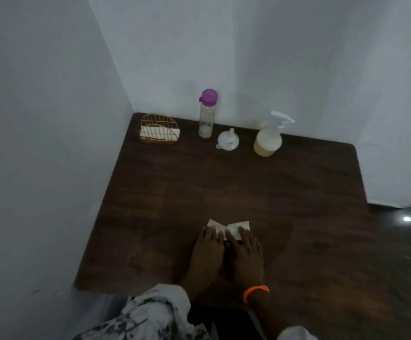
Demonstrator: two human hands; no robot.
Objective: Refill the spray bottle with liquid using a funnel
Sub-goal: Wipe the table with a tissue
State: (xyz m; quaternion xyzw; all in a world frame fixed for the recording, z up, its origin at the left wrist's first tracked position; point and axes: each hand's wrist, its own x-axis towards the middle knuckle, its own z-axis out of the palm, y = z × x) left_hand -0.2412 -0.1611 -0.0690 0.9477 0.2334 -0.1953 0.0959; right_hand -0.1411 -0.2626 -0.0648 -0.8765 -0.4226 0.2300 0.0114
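Pressing flat, the left hand and right hand rest straight-fingered on the napkin — fold edges squarely. The spray bottle and funnel stand well apart, near the wall.

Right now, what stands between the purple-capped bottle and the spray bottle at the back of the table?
Only the white funnel, lying mouth-down, apart from both the purple-capped bottle and the spray bottle. The head view shows this.
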